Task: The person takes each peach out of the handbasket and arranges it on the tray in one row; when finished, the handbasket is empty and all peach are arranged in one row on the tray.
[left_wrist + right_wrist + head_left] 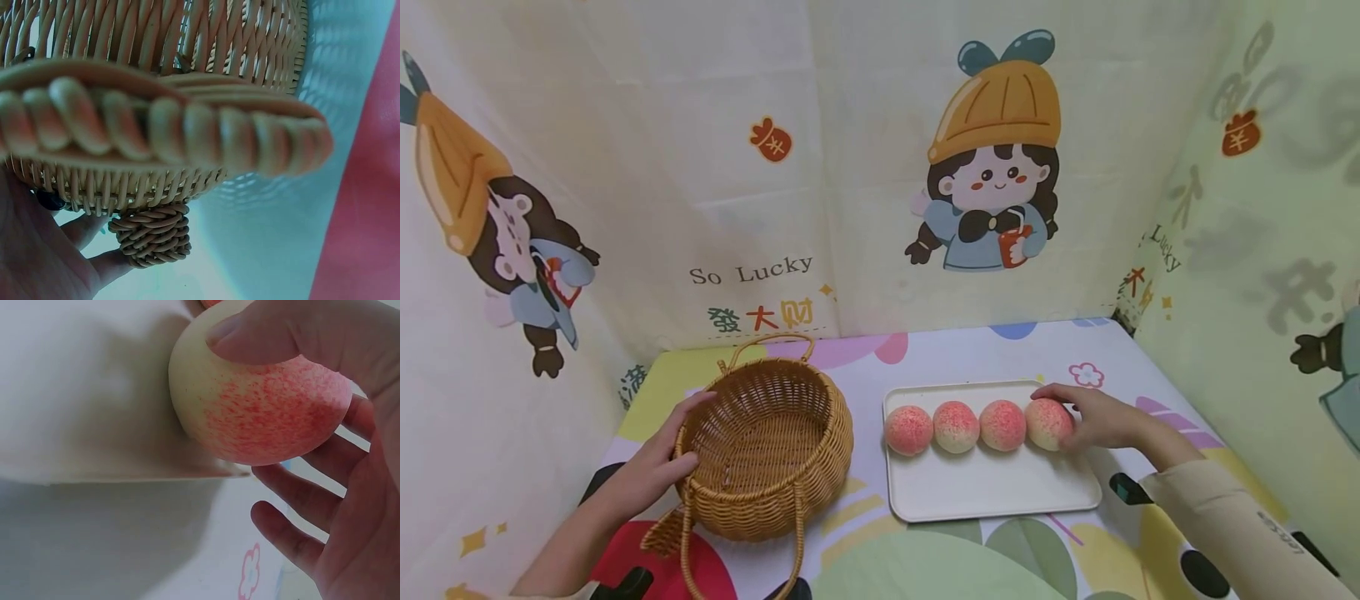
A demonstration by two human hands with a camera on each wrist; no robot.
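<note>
On the left of the table stands a round wicker basket (827,475), its inside bare, with thin looped handles front and back. My left hand (651,467) holds its left side, thumb and a finger over the rim. In the left wrist view, fingers touch a small woven piece (156,234) beside the basket wall. A white tray (985,492) on the right carries a row of several pink-and-cream peaches (956,427). My right hand (1105,418) grips the rightmost peach (269,419) between thumb and fingers; whether it touches the tray I cannot tell.
A patterned cloth covers the table (955,550). Printed curtains (865,167) rise behind and on both sides. Dark objects (1205,573) lie near the right forearm, and another dark object (625,583) lies near the left one.
</note>
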